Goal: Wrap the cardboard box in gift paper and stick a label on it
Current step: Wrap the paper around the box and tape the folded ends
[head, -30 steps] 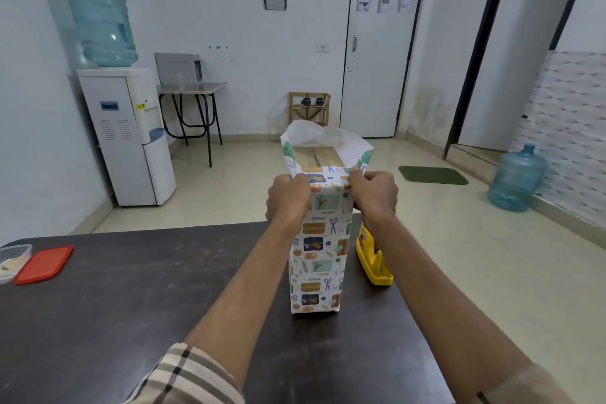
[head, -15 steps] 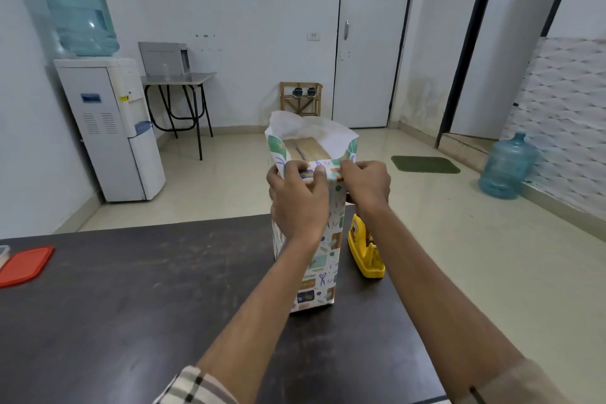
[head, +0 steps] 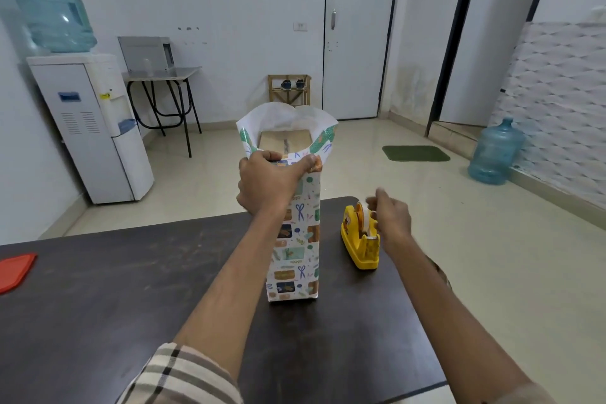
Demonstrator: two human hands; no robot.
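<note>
At box (head: 284, 140) top, L hand (head: 267, 185) grips paper (head: 296, 256), R hand (head: 392, 220) by dispenser (head: 359, 251)

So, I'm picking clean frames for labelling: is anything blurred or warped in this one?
Head view: the right hand is motion-blurred, its fingers smeared, by the tape dispenser. Head view: the left hand and gift paper are sharp. Head view: the wide-angle lens tilts the dark door frame at right.

head-worn view, facing forward and down, close over table (head: 98, 289)
</note>
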